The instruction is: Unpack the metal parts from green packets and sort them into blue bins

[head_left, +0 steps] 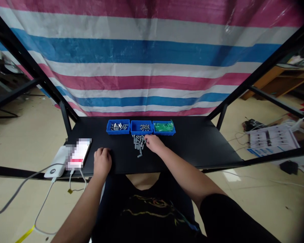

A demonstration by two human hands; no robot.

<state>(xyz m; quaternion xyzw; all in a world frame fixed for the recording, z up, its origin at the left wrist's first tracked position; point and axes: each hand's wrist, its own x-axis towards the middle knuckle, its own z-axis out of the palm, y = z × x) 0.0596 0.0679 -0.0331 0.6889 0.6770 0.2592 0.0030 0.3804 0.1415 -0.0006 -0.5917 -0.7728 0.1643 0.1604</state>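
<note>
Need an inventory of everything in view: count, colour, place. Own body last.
Striped sheet: 1, pink-white-blue, behind table
Frame: 1, black, around table
Table: 1, black, centre
Bins: 3, blue, row at table's back
Metal parts: many, silver, left and middle bins, plus loose pile before them
Green material: uncountable, right bin
Phone: 1, pale, partly pixelated, table's left
Power bank: 1, white, beside phone
Cables: several, grey/white, left and right
Desk: 1, brown, far right
Side clutter: unclear
Shirt: 1, black, bottom
Left hand: 1, on table
Right hand: 1, at pile
</note>
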